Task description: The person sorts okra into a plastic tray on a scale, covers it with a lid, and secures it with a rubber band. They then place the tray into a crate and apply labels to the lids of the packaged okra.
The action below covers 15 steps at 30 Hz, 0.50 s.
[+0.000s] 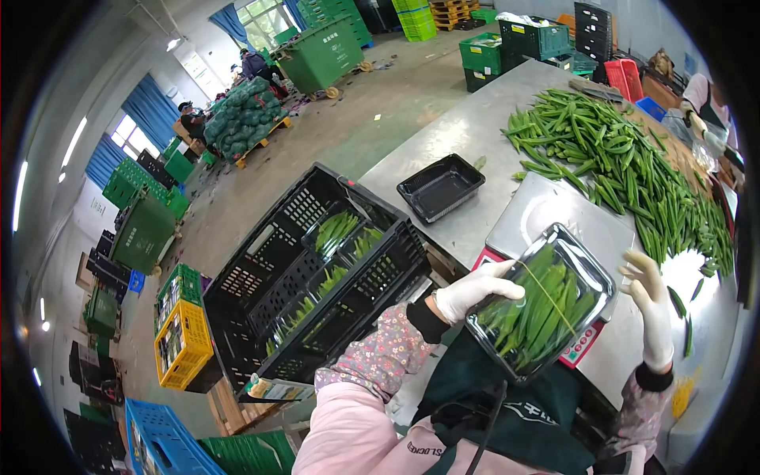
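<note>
The left hand point(479, 293), in a white glove, pinches the near-left edge of an okra pack point(546, 309), a black tray of green pods under a clear cover with a thin yellow band point(550, 296) running across it; the pack tilts up in front of the body. The right hand point(651, 309), also gloved, has its fingers loosely spread and partly bent just beside the pack's other edge; whether they touch it I cannot tell. To the left of the left hand stands a big black crate point(389, 255), with several covered trays of okra point(336, 229) inside. Beyond the left hand, an open black tray point(440, 188) sits on the metal counter point(467, 127). Ahead of both hands is a scale point(554, 212) with a flat metal plate, and past it spreads a heap of loose okra point(594, 134). Well left of the left hand is a yellow crate point(187, 344), whose contents are too small to make out.
</note>
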{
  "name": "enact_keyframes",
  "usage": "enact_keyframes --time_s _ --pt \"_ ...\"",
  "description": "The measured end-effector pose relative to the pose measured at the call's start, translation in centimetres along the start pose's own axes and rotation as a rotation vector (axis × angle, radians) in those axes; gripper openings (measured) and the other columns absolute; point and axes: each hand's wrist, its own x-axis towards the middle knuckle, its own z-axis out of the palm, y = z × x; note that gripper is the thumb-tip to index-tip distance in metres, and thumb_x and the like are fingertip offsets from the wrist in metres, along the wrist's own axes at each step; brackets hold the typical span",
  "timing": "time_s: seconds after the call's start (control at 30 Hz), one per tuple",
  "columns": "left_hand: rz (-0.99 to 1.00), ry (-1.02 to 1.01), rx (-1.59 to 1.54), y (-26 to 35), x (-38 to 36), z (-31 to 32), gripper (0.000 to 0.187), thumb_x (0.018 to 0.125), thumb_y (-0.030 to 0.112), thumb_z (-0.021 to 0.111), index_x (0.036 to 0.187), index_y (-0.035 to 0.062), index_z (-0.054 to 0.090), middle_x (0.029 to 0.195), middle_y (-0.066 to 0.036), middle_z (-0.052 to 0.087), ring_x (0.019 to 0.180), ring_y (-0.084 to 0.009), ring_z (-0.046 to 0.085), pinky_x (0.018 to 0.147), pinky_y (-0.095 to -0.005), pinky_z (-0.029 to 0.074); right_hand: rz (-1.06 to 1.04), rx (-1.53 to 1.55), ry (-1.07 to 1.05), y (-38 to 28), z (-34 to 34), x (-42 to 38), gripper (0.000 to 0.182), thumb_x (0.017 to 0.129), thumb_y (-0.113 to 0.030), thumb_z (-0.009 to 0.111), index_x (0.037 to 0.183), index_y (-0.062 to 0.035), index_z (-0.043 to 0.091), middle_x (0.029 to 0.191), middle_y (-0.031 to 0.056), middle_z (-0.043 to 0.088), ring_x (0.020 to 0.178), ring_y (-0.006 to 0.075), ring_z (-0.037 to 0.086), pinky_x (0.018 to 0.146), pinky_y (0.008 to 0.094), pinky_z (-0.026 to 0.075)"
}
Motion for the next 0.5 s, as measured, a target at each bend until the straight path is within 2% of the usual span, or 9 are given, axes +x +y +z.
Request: enact_keyframes --time_s 0.07,0.13,0.2,0.23,0.27,0.37,0.4,0.43,0.5 --pt "0.005 -0.078 0.089 0.5 0.2 0.6 0.069 0.084 0.013 0.069 0.145 -0.0028 0.044 0.135 -0.009 0.058 0.12 -0.0142 0.055 0.104 -0.0291 0.041 0.091 0.09 -0.285 -0.1 0.5 1.6 0.067 0.086 -0.019 0.067 0.145 0.0025 0.044 0.132 0.0098 0.06 0.121 0.0169 0.054 0.106 0.0291 0.037" --pt "0.025 -0.126 0.102 1.1 0.0 0.4 0.07 0.086 0.016 0.068 0.147 -0.0026 0.041 0.137 -0.009 0.056 0.121 -0.0144 0.054 0.105 -0.0291 0.041 0.21 0.308 -0.526 1.7 2.0 2.8 0.063 0.088 -0.02 0.067 0.142 0.0064 0.047 0.13 0.0118 0.061 0.12 0.0173 0.055 0.104 0.0283 0.039" --pt "0.026 -0.054 0.147 2.6 -1.3 -0.5 0.069 0.089 0.02 0.066 0.149 -0.0022 0.039 0.139 -0.01 0.055 0.124 -0.0151 0.053 0.107 -0.0303 0.04 0.233 0.393 -0.456 1.4 3.2 3.4 0.051 0.088 -0.019 0.066 0.13 0.0074 0.055 0.111 0.0086 0.068 0.094 0.0143 0.065 0.086 0.0265 0.05" --pt "0.16 -0.088 -0.015 3.2 -2.2 -0.6 0.064 0.095 0.027 0.061 0.149 -0.0003 0.039 0.141 -0.009 0.054 0.128 -0.0161 0.051 0.108 -0.031 0.04 0.217 0.454 -0.391 1.0 3.8 3.3 0.048 0.089 -0.018 0.065 0.128 0.0072 0.056 0.108 0.0083 0.068 0.09 0.0138 0.065 0.083 0.0267 0.051" --pt "0.204 0.059 0.021 3.2 -3.2 -1.3 0.06 0.101 0.033 0.052 0.15 0.0025 0.039 0.144 -0.01 0.051 0.132 -0.0189 0.049 0.11 -0.0359 0.039 0.202 0.515 -0.323 0.4 4.3 3.3 0.044 0.089 -0.018 0.064 0.125 0.0069 0.057 0.105 0.0079 0.068 0.086 0.0133 0.065 0.08 0.0268 0.052" --pt "0.296 0.021 -0.271 1.4 -5.3 -2.8 0.059 0.105 0.042 0.042 0.15 0.0049 0.039 0.149 -0.011 0.047 0.134 -0.0229 0.048 0.11 -0.045 0.04 0.146 0.539 -0.222 -0.2 5.6 4.0 0.041 0.092 -0.018 0.06 0.126 0.005 0.057 0.108 0.0071 0.068 0.093 0.0134 0.064 0.085 0.0267 0.05" --pt "0.249 0.135 -0.152 2.1 -6.2 -0.7 0.06 0.103 0.041 0.048 0.15 0.005 0.039 0.148 -0.008 0.048 0.132 -0.0213 0.05 0.109 -0.0411 0.041 0.095 0.526 -0.153 -1.0 6.9 4.0 0.041 0.093 -0.018 0.059 0.127 0.004 0.057 0.109 0.0065 0.067 0.095 0.0132 0.063 0.087 0.0265 0.049" --pt "0.325 0.289 -0.095 1.4 -6.3 0.5 0.059 0.102 0.04 0.052 0.148 0.0044 0.041 0.143 -0.008 0.052 0.128 -0.0203 0.052 0.108 -0.0393 0.042 0.021 0.535 -0.129 -1.9 8.9 3.8 0.042 0.095 -0.02 0.059 0.129 0.0029 0.057 0.112 0.0052 0.066 0.1 0.0126 0.062 0.091 0.0264 0.047" --pt "0.364 0.589 -0.067 0.8 -6.7 0.6 0.051 0.1 0.034 0.058 0.14 0.0022 0.05 0.131 -0.006 0.061 0.118 -0.018 0.058 0.104 -0.0351 0.044 -0.008 0.464 -0.237 -2.1 11.0 3.7 0.051 0.097 -0.022 0.056 0.14 0.0031 0.048 0.125 0.0075 0.061 0.112 0.0138 0.057 0.099 0.0281 0.043"
